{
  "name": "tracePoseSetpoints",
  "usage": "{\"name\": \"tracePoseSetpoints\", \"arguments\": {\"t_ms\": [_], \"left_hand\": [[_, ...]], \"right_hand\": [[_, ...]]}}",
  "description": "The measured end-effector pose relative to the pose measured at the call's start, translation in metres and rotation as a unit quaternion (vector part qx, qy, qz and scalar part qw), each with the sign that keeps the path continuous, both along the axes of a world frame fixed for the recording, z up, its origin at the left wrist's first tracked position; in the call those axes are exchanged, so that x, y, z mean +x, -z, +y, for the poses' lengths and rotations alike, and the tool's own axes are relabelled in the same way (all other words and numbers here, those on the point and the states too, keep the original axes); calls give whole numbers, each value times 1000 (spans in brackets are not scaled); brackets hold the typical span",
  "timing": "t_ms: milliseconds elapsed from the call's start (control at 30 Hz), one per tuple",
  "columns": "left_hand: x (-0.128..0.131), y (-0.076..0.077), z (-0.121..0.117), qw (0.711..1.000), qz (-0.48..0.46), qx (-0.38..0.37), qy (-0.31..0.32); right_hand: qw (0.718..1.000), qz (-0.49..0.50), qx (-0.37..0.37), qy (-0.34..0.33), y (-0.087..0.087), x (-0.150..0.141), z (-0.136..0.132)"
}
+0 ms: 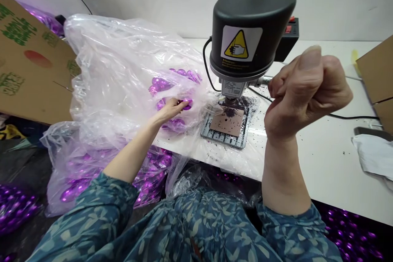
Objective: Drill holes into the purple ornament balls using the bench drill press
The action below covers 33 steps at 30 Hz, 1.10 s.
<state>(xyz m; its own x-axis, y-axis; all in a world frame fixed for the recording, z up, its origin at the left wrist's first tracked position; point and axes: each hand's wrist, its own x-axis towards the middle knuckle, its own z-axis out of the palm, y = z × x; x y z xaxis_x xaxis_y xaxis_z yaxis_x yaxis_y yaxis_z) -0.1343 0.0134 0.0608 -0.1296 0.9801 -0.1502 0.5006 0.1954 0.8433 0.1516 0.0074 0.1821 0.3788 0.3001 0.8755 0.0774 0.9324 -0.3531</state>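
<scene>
My left hand (170, 109) reaches into the mouth of a large clear plastic bag (110, 57), its fingers closed on a shiny purple ball (186, 105). More glossy purple balls (161, 85) lie around it inside the bag. My right hand (307, 90) is raised in a fist around the feed handle of a black bench drill press (245, 20); most of that handle is hidden by the fingers. Under the drill's chuck (230, 100) lies a brown board (225, 125) with a small dark hole. The board rests on the slotted grey metal base (227, 141), strewn with dark shavings.
A printed cardboard box (33, 61) stands at the left, and another carton (377, 69) at the right. Bags of purple balls (82, 176) hang or lie below the white table's edge. A black cable (350, 117) crosses the tabletop near a white cloth-like item (373, 155).
</scene>
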Motion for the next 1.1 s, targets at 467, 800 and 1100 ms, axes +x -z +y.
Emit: {"name": "tracePoseSetpoints", "arguments": {"t_ms": [467, 800, 1100], "left_hand": [[104, 23, -62, 889, -446, -23, 103], [144, 35, -126, 836, -415, -202, 298], [110, 26, -102, 923, -363, -2, 130]], "right_hand": [[997, -7, -40, 71, 1, -4, -2], [996, -30, -58, 62, 10, -1, -6], [999, -35, -29, 24, 13, 2, -10]]}}
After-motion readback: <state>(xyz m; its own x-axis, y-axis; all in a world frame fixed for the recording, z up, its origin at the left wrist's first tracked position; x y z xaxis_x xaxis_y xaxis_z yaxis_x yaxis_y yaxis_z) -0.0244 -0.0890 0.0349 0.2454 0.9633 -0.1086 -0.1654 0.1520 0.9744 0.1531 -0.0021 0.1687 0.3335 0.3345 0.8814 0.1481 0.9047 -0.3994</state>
